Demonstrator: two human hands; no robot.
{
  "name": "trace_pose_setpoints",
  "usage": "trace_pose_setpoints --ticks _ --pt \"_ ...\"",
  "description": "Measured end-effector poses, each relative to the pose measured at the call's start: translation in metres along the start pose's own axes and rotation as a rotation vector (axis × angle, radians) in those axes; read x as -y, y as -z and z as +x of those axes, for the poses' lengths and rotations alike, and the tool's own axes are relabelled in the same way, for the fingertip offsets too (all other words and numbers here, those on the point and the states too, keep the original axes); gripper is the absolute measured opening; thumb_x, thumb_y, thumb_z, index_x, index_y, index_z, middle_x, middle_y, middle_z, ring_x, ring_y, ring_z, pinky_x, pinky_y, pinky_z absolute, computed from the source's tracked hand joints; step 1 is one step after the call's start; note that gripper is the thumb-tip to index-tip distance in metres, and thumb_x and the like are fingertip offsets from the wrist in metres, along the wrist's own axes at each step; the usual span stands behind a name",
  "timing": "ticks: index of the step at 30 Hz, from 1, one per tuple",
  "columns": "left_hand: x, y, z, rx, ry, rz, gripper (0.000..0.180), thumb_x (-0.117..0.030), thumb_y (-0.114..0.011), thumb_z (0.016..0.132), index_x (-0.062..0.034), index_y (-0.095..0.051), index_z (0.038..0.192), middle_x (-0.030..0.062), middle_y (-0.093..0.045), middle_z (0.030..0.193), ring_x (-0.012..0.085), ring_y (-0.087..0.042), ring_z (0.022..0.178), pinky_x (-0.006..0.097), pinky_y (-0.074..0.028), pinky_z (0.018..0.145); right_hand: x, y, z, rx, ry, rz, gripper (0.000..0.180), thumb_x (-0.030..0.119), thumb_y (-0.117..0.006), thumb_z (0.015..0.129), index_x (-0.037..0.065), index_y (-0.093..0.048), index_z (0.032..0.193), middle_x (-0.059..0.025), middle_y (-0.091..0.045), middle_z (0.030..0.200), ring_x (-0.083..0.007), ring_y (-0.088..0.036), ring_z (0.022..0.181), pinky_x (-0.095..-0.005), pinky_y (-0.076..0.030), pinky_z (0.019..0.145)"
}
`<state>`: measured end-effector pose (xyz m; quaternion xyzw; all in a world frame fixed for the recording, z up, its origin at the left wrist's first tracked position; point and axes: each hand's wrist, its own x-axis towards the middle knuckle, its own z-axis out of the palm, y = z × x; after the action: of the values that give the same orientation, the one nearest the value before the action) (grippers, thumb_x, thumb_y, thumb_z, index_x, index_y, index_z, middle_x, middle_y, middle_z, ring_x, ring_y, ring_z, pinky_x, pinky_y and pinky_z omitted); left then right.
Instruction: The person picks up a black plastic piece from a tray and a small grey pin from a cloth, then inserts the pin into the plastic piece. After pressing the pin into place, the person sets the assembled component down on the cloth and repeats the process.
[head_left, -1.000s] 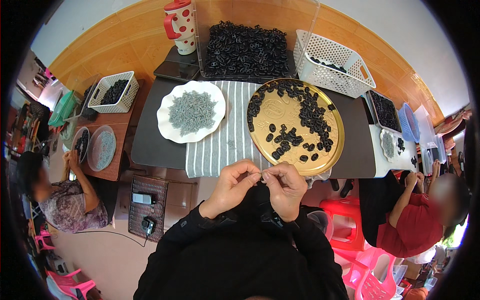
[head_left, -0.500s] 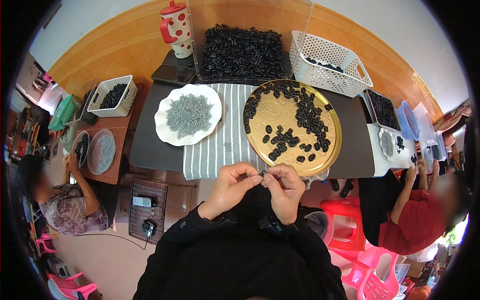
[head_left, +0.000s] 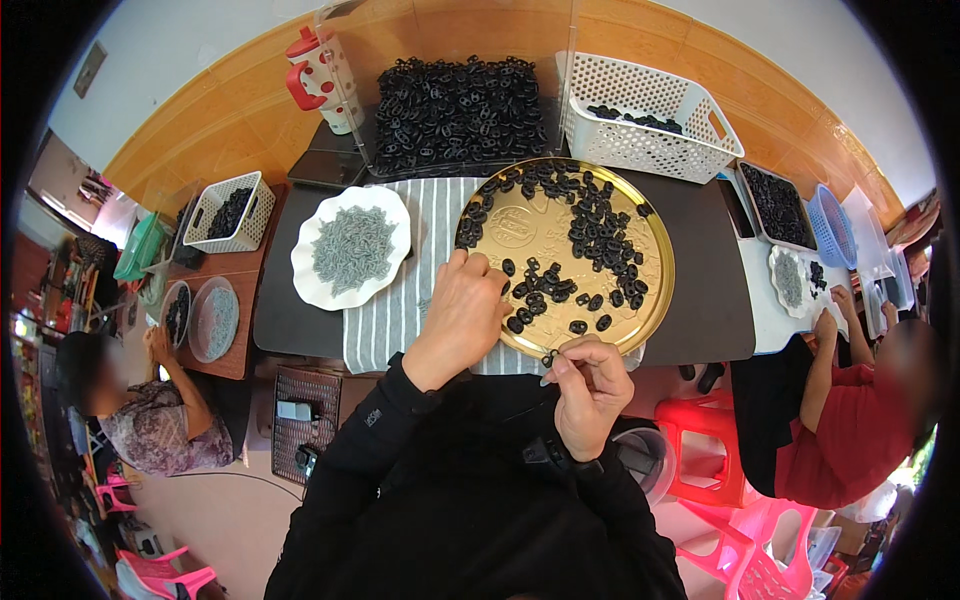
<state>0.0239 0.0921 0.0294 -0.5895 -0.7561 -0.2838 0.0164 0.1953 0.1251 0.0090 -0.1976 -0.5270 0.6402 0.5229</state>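
Note:
My right hand [head_left: 590, 395], just off the near rim of the round gold tray [head_left: 490, 262], pinches a small black plastic piece with holes [head_left: 550, 357] between thumb and fingers. My left hand [head_left: 462, 310] reaches over the striped cloth [head_left: 376, 335] to the tray's left rim. Its back is toward me and its fingers bend downward, so the fingertips and anything in them are hidden. Loose black oval pieces [head_left: 605, 230] lie about the tray, several close to my left fingers. To the left, a white wavy-edged plate [head_left: 308, 273] carries a heap of small grey screw-like pieces [head_left: 352, 250].
Behind the tray stand a clear bin of black pieces [head_left: 455, 115], a white perforated basket [head_left: 660, 150] and a red-and-white tumbler [head_left: 328, 85]. One person [head_left: 165, 420] works at a table on the left, another [head_left: 850, 425] on the right. Red stools [head_left: 705, 450] stand at lower right.
My hands, together in front of the tray before, have parted. The left has gone forward to the tray's left rim; the right has moved slightly right, still holding a black piece. The view has shifted slightly.

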Motion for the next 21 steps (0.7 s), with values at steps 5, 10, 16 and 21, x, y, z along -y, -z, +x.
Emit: trace_pose_setpoints --ticks 5,10,16,21 --pt "0.004 -0.010 0.007 0.048 0.033 -0.067 0.019 -0.003 -0.067 0.071 0.0036 -0.066 0.089 0.0180 -0.058 0.088 0.0358 -0.052 0.090 0.041 -0.044 0.079 -0.001 0.008 0.002 0.000 -0.022 0.024 0.011 -0.012 -0.055 0.081 -0.003 -0.055 0.089 -0.0097 -0.058 0.082 -0.0113 -0.055 0.063 -0.0221 -0.046 0.059" --pt "0.008 -0.010 0.009 0.035 -0.056 0.102 0.018 -0.001 -0.064 0.077 0.0072 -0.065 0.093 0.0183 -0.059 0.087 0.0340 -0.057 0.088 0.038 -0.047 0.077 -0.001 0.003 0.000 0.001 -0.039 0.033 0.013 -0.012 -0.056 0.081 -0.005 -0.058 0.092 -0.0083 -0.058 0.081 -0.0112 -0.055 0.063 -0.0222 -0.046 0.059" --pt "0.011 0.013 -0.027 0.059 0.488 -1.279 0.019 -0.007 -0.065 0.087 0.0084 -0.067 0.099 0.0133 -0.070 0.087 0.0162 -0.065 0.075 0.025 -0.050 0.069 -0.003 -0.006 -0.003 0.022 0.015 -0.087 0.012 -0.010 -0.057 0.084 -0.006 -0.060 0.094 -0.0068 -0.057 0.080 -0.0102 -0.056 0.065 -0.0210 -0.045 0.060" --pt "0.011 0.020 -0.053 0.058 0.623 -1.727 0.019 -0.003 -0.062 0.090 0.0051 -0.067 0.106 0.0119 -0.070 0.088 0.0139 -0.065 0.077 0.025 -0.051 0.073 -0.009 -0.025 -0.009 0.108 0.038 -0.133 0.009 -0.009 -0.057 0.087 -0.005 -0.060 0.095 -0.0056 -0.057 0.081 -0.0091 -0.056 0.067 -0.0199 -0.045 0.061"
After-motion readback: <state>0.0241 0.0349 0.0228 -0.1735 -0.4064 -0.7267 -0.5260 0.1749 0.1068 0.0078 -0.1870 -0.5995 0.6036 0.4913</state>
